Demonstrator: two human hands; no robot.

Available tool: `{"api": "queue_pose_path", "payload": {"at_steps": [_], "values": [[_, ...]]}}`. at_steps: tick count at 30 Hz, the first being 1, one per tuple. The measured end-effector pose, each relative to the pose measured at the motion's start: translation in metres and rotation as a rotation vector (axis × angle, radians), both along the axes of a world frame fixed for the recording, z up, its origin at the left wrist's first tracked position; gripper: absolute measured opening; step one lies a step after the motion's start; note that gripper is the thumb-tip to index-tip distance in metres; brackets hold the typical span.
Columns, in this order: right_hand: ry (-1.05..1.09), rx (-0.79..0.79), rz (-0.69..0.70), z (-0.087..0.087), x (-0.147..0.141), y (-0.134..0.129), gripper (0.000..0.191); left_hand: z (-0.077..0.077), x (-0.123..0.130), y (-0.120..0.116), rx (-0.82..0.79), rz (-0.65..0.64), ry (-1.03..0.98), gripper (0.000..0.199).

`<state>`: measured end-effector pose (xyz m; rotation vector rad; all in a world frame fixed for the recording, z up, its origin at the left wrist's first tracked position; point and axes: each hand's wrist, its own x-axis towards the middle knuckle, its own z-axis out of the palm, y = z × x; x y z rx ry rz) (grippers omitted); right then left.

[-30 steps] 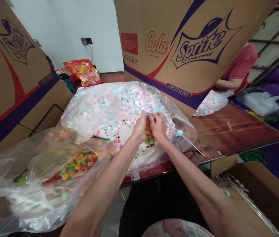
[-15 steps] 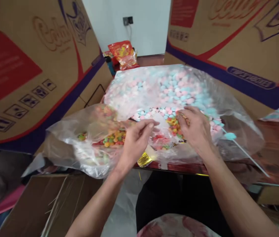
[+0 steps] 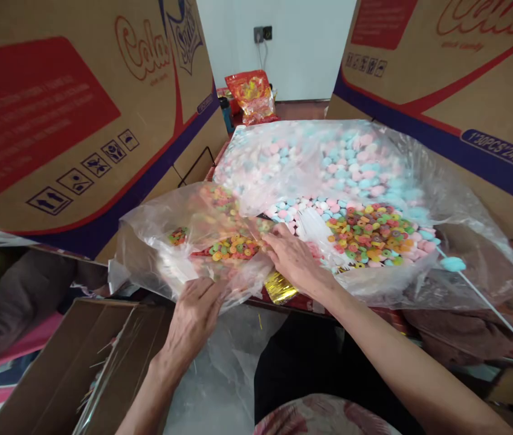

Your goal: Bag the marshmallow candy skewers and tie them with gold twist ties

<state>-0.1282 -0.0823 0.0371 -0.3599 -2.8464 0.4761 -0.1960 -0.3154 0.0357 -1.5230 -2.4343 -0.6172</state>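
My left hand [image 3: 197, 308] is closed on the near edge of a clear plastic bag [image 3: 147, 226] with ring-shaped gummy candies [image 3: 231, 249] inside. My right hand [image 3: 295, 257] grips the same bag farther right, at its opening, with the fingertips partly hidden by the film. To the right of that hand, a loose heap of colourful candy rings [image 3: 369, 232] lies on pink, white and blue candies [image 3: 356, 160] in a large open plastic bag [image 3: 478, 260]. White sticks [image 3: 313, 232] lie between the rings and my right hand. Gold twist ties [image 3: 280, 289] sit at the table edge.
Large cardboard boxes stand left [image 3: 147, 109] and right [image 3: 401, 90]. A blue candy on a white stick [image 3: 453, 264] lies at the right. Behind is a red candy packet [image 3: 251, 93]. An open carton [image 3: 115, 362] stands low at the left.
My right hand has moved left from the ring heap to the smaller bag. My left hand has come down and left onto that bag's near edge. The view has turned slightly left.
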Motion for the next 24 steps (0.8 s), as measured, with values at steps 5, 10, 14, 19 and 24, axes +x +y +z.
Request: {"api": "queue_pose_path", "payload": {"at_steps": [5, 10, 14, 19, 24], "values": [[0.064, -0.136, -0.009, -0.009, -0.009, 0.017, 0.023, 0.005, 0.007, 0.019, 0.262, -0.04, -0.153, 0.018], [0.196, -0.288, 0.217, 0.016, -0.019, -0.004, 0.022, 0.022, 0.009, 0.031, 0.365, -0.149, -0.114, 0.016], [0.034, -0.212, 0.587, 0.034, -0.034, -0.024, 0.016, 0.037, 0.016, 0.038, 0.426, -0.209, -0.034, 0.017], [-0.132, 0.023, 0.62, 0.025, -0.058, -0.027, 0.067, 0.049, 0.022, 0.053, 0.52, -0.297, 0.09, 0.02], [-0.118, 0.077, 0.619, 0.021, -0.073, -0.036, 0.059, 0.055, 0.018, 0.07, 0.552, -0.311, 0.121, 0.021]]}}
